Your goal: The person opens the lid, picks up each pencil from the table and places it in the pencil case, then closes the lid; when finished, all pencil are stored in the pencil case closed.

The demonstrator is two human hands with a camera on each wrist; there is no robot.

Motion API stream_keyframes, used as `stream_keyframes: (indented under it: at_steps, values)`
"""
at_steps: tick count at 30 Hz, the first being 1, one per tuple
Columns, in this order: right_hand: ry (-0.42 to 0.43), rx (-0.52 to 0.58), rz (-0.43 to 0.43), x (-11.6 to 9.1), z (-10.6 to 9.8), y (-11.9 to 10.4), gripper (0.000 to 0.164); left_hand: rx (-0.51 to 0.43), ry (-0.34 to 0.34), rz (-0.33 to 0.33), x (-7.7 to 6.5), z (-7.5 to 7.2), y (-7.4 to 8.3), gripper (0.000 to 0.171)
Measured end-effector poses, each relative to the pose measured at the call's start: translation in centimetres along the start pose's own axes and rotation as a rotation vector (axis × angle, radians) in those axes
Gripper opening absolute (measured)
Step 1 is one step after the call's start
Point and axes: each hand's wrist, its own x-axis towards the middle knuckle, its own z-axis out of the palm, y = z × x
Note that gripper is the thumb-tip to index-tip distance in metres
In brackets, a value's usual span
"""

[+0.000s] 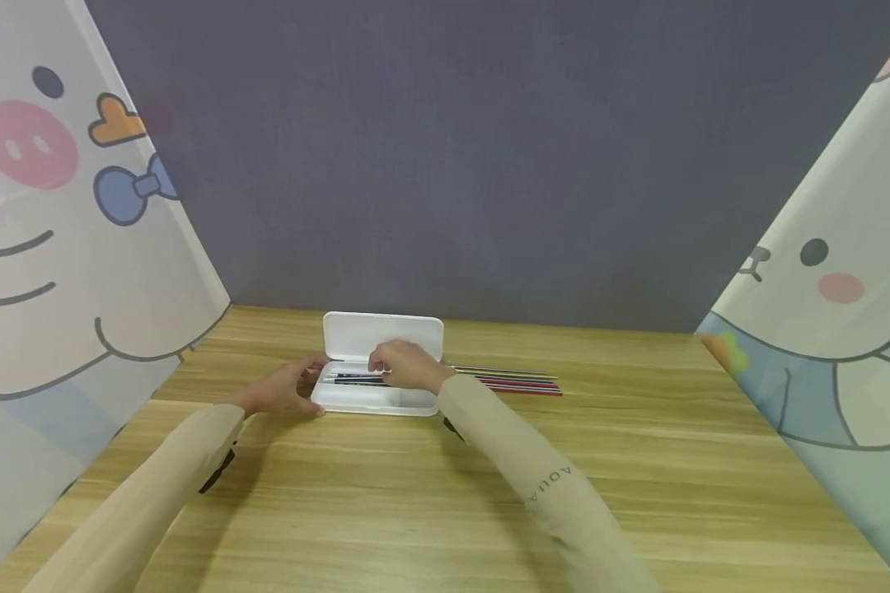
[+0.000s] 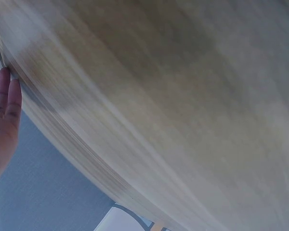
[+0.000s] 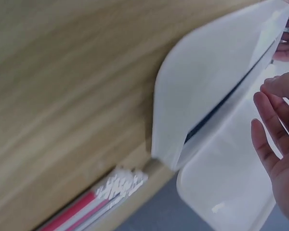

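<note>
A white hinged pencil case lies opened on the table, its lid tilted up at the back. Several dark, slender pencil-like sticks with pale left ends lie inside; one dark stick also shows along the case in the right wrist view. My left hand holds the case's left end, thumb at the front corner and fingers at the back. Over the middle of the case is my right hand. In the right wrist view its thumb touches the index finger, the other fingers are loosely extended, and nothing shows between them.
To the right of the case lie several thin sticks in red, white, yellow and dark colours, side by side on the wooden table. A dark grey panel stands behind, with cartoon-printed sheets on both sides.
</note>
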Motion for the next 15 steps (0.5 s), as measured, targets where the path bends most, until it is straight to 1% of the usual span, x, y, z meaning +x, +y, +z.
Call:
stream_keyframes:
  at_steps: [4, 8, 12, 15]
  values:
    - [0.032, -0.015, -0.029, -1.1, -0.5, 0.9, 0.020, -0.016, 0.000, 0.015, 0.0, 0.0, 0.0, 0.080]
    - [0.059, -0.001, -0.053, -2.4, -1.1, 1.7, 0.019, -0.024, -0.001, 0.016, 0.1, 0.0, -0.1, 0.079]
    - [0.058, 0.021, -0.064, -3.9, -1.8, 2.3, 0.019, -0.036, -0.003, 0.015, 0.0, 0.0, 0.0, 0.079]
    - [0.055, 0.017, -0.062, -5.0, -2.0, 3.0, 0.018, -0.038, -0.006, 0.013, 0.0, 0.0, 0.0, 0.079]
